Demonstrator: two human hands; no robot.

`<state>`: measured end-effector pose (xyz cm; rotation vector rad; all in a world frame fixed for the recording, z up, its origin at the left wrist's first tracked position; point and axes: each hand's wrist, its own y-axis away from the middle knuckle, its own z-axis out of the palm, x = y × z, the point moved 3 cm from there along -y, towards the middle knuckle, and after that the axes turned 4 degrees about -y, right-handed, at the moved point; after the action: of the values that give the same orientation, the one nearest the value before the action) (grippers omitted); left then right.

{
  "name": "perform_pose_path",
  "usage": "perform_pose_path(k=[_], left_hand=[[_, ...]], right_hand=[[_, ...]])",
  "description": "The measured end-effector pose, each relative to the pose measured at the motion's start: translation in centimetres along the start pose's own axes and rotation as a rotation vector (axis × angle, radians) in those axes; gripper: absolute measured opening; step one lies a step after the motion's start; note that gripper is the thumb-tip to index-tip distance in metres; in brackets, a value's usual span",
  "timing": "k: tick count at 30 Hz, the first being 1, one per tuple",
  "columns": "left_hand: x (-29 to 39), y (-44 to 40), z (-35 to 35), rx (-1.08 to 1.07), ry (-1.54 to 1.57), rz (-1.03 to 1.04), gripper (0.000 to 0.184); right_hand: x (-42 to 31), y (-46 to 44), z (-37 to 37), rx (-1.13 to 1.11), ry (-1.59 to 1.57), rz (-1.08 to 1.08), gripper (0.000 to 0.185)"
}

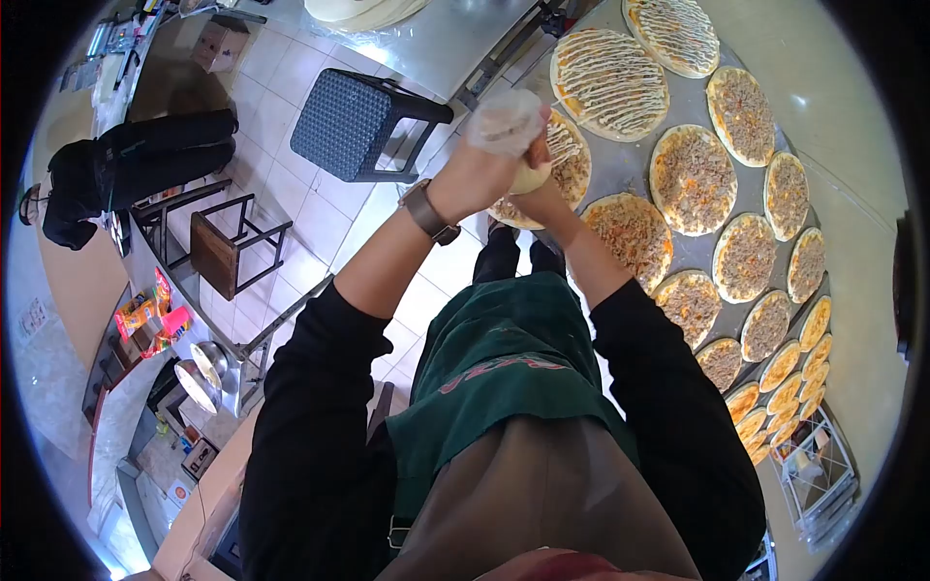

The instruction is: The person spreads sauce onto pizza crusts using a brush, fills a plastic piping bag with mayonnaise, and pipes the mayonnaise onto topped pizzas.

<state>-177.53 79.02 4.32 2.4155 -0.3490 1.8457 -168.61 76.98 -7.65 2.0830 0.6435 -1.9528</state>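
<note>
My left hand (481, 177), with a watch on its wrist, is closed around a clear plastic piping bag (506, 118) of pale, creamy sauce. Just beside it, my right hand (542, 201) is closed at the lower part of the same bag, its fingers partly hidden. Both hands are held over the near edge of a round topped pizza (573, 160), which carries white sauce lines on its visible far part. Beyond it lie two pizzas, a nearer one (610, 85) and a farther one (675, 37), striped with white sauce.
Several meat-topped pizzas (694, 180) cover the metal table (620, 179) on the right, with orange-topped ones (781, 366) farther down. A black stool (341, 124) and a wooden-seated stool (215, 254) stand on the tiled floor. Another person (116, 165) leans at the left counter.
</note>
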Motion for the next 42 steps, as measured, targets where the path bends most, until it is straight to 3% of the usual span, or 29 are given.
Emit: perform_pose_path(k=[1,3,5,7,9,10,14,17,21,25,27,29,31,33,34,35,36,37,38,39,40,41,42], left_hand=[[0.4,0.1,-0.3,0.112,0.22,-0.242,0.032],[1.1,-0.4,0.2,0.189,0.238,-0.221,0.032],[2.3,-1.4,0.1,0.281,-0.166,0.091,0.032],[2.2,-1.8,0.5,0.296,-0.179,0.147,0.031],[3.0,-2.3,0.6,0.225,0.302,-0.001,0.033],[3.9,-2.2,-0.4,0.04,0.128,-0.031,0.035],[3.4,-1.3,-0.4,0.025,0.235,0.036,0.042],[3.1,0.1,-0.9,0.031,0.185,-0.048,0.05],[2.7,2.2,-1.3,-0.045,0.13,-0.142,0.051],[1.7,3.8,-2.3,-0.028,-0.014,-0.054,0.048],[0.6,3.9,-1.9,-0.016,-0.069,-0.032,0.045],[-0.9,2.8,-0.8,0.023,-0.163,0.043,0.039],[-1.8,0.4,1.1,0.014,-0.168,0.052,0.037],[-1.5,-0.5,2.0,0.009,-0.168,0.066,0.035],[-0.8,-0.6,2.2,0.034,-0.337,0.129,0.034],[-0.3,-0.7,2.3,0.061,-0.509,0.194,0.034],[-0.5,-0.3,2.1,0.177,-0.652,0.454,0.031],[-0.7,0.7,1.3,0.174,-0.652,0.459,0.031],[-0.9,2.0,0.3,0.042,-0.574,0.371,0.031],[-0.8,3.0,0.1,-0.09,-0.496,0.282,0.03],[-0.6,3.5,0.1,-0.089,0.049,-0.085,0.028],[-0.4,3.1,0.2,-0.095,0.05,-0.084,0.028],[-0.1,2.5,0.4,-0.097,-0.069,0.014,0.028]], right_hand=[[-1.5,-0.7,-0.6,-0.082,-0.432,0.217,0.069],[-3.6,-1.7,-2.5,-0.154,-0.454,0.192,0.071],[-4.9,-2.3,-3.4,-0.21,-0.459,0.186,0.075],[-5.0,-2.6,-3.6,-0.231,-0.434,0.23,0.08],[-3.9,-3.2,-3.6,-0.189,-0.239,0.196,0.078],[-3.1,-3.3,-3.5,-0.005,-0.282,0.115,0.066],[-4.1,-4.0,-3.8,-0.065,-0.341,0.103,0.051],[-3.9,-2.5,-2.0,-0.088,-0.267,-0.008,0.051],[-1.9,0.1,1.2,-0.103,-0.313,0.074,0.053],[-2.2,1.1,3.1,-0.044,-0.294,-0.005,0.052],[-2.5,1.3,3.0,0.132,-0.055,-0.21,0.042],[2.3,0.3,1.0,0.222,-0.155,0.123,0.027],[1.2,-1.5,-3.3,0.257,-0.269,0.083,0.017],[1.3,-2.4,-6.1,0.212,-0.139,0.063,0.02],[1.3,-2.4,-6.6,0.162,-0.012,0.039,0.024],[2.1,-1.7,-5.4,0.224,-0.141,0.041,0.03],[3.5,-0.5,-2.8,0.285,-0.271,0.044,0.036],[4.1,0.6,1.2,0.414,-0.06,-0.049,0.042],[3.9,1.4,4.0,0.542,0.152,-0.144,0.049],[2.3,1.7,3.3,0.549,0.151,-0.149,0.049],[-0.9,1.6,2.8,0.383,0.167,-0.257,0.049],[-2.7,1.7,2.6,0.215,0.182,-0.359,0.05],[0.8,1.7,1.0,0.226,0.061,-0.193,0.048]])
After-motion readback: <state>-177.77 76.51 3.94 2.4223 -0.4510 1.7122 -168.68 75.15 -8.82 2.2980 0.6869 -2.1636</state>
